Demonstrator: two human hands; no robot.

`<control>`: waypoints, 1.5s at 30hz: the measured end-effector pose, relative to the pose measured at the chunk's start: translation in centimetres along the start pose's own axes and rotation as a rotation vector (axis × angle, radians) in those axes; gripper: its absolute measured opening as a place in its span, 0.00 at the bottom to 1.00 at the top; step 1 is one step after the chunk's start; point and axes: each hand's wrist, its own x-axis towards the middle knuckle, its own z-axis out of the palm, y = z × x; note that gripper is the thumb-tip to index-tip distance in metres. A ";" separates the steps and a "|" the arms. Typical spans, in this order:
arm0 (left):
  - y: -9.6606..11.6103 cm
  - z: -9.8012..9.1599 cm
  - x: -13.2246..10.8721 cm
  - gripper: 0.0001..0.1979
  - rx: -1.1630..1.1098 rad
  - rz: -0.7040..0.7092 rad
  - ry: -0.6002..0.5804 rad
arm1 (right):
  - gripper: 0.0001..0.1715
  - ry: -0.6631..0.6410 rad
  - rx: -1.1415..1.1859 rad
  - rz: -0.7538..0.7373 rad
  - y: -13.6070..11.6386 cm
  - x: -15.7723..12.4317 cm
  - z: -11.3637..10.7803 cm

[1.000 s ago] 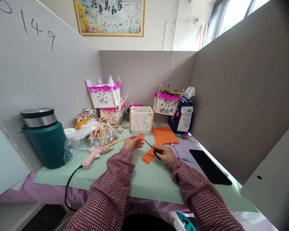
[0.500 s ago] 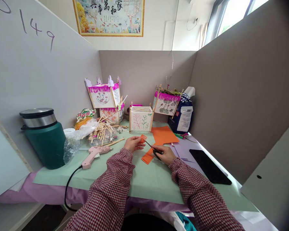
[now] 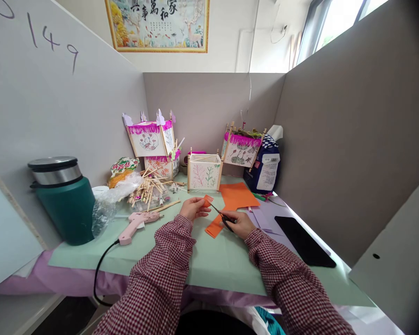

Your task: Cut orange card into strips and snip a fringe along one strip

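My left hand (image 3: 195,209) pinches a small piece of orange paper (image 3: 207,200) whose far edge is cut into a fringe. In my right hand (image 3: 241,224) is a pair of black-handled scissors (image 3: 228,220), its fingers closed round the handles. The blade tips reach the fringed edge of the paper. Below the scissors lies a folded orange strip (image 3: 214,227) on the green table cover. Behind it is a larger orange sheet (image 3: 238,195). A white box lantern (image 3: 204,173) with stick corners and drawn plants stands just beyond my hands.
On the left are a pink glue gun (image 3: 136,227) with a black cord, a heap of wooden sticks (image 3: 150,188) and a green tumbler (image 3: 64,204). Pink-fringed lanterns (image 3: 148,139) stand behind. A black tablet-like slab (image 3: 302,241) lies right. Partition walls (image 3: 349,139) enclose the table.
Both hands, the paper and the scissors stay in nearly the same place. Only a very slight shift of the camera shows.
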 end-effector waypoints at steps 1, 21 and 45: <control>0.0 0.0 0.0 0.06 0.001 0.000 -0.001 | 0.24 0.002 -0.002 -0.001 0.0 0.0 0.0; 0.1 0.1 -0.2 0.06 -0.002 -0.001 0.006 | 0.22 0.005 -0.015 -0.005 0.2 0.1 0.0; 0.2 0.3 -0.4 0.05 0.043 0.004 0.010 | 0.21 0.010 0.002 0.002 0.6 0.1 0.1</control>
